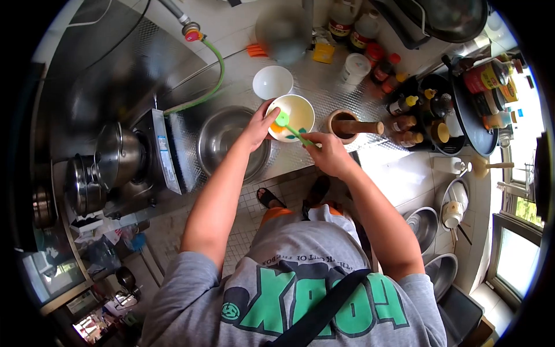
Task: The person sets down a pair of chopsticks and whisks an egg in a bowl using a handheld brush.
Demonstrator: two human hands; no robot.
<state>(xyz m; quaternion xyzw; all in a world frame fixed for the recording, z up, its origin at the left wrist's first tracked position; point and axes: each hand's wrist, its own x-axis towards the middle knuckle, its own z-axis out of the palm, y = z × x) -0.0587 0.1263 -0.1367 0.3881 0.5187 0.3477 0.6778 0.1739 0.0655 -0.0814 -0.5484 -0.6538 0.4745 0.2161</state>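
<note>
My left hand (pixel 257 132) grips the side of a pale yellow bowl (pixel 307 111) with a green leaf pattern, its thumb over the rim. The fingers of my right hand (pixel 330 155) are wrapped round the handle of a green spoon (pixel 282 119), whose head is inside the bowl. Something orange-yellow shows by the spoon head; I cannot make out what it is. Just behind stands a white bowl (pixel 273 82). Below and beside my left wrist lies a large steel basin (pixel 209 141). A wooden mortar with a pestle (pixel 359 127) stands to the right of the bowl.
At the left is a gas stove (pixel 165 153) with a steel pot (pixel 111 151). A green hose (pixel 221 72) runs along the back. Sauce bottles (pixel 365 29) and a white tub (pixel 355 68) line the wall. More bottles and a black pan (pixel 477 115) crowd the right.
</note>
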